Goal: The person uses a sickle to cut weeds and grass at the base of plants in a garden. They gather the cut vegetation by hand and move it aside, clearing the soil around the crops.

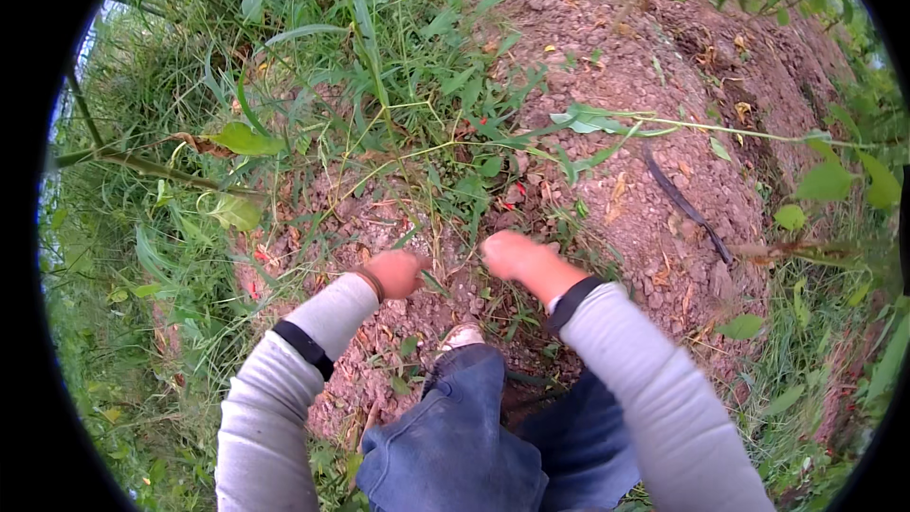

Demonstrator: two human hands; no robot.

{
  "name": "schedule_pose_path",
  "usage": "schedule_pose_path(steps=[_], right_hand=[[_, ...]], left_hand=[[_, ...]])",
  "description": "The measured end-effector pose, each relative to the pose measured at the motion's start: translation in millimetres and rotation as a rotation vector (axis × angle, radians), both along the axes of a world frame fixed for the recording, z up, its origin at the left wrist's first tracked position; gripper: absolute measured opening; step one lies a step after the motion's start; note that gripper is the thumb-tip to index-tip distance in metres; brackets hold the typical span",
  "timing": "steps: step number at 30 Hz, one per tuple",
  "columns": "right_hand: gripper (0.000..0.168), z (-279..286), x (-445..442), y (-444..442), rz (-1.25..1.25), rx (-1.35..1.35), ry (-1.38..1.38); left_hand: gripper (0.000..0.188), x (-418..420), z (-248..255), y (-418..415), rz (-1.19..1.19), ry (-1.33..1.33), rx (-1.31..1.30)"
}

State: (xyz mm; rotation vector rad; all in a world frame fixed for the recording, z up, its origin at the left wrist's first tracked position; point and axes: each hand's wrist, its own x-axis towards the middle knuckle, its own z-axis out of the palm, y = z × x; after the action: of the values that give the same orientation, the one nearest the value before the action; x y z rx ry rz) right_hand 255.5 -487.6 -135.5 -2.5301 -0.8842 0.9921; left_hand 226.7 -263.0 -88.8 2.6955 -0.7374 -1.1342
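Observation:
My left hand (399, 273), blurred, is low over the soil with its fingers pointing right. A green grass blade (434, 284) is at its fingertips; whether they grip it, I cannot tell. To the right, my right hand (513, 257) is curled, its knuckles forward and its fingers hidden beneath. Between the two hands stand thin dry stems (439, 245) of a weed. Whether the right fingers hold any stem is not visible. Tall green weeds (466, 188) grow from the ground just beyond both hands.
A raised bed of reddish, cloddy soil (611, 85) runs up the right side. On it lie a dark curved strip (682, 203) and a long pale stem (739, 131). Dense grass (156, 99) covers the left. A leafy branch (153, 167) juts in. My shoe (462, 336) is below my hands.

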Motion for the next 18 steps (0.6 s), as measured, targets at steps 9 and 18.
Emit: schedule_pose_path(steps=[9,18], right_hand=[[0.056,-87.0,-74.7,43.1,-0.241,-0.303,-0.173],[0.02,-100.4,-48.5,45.7,-0.102,-0.513,-0.004]], left_hand=[[0.038,-22.8,-54.9,53.9,0.193,-0.024,-0.19],[0.037,-30.9,-72.2,67.8,0.347,0.033,-0.365]])
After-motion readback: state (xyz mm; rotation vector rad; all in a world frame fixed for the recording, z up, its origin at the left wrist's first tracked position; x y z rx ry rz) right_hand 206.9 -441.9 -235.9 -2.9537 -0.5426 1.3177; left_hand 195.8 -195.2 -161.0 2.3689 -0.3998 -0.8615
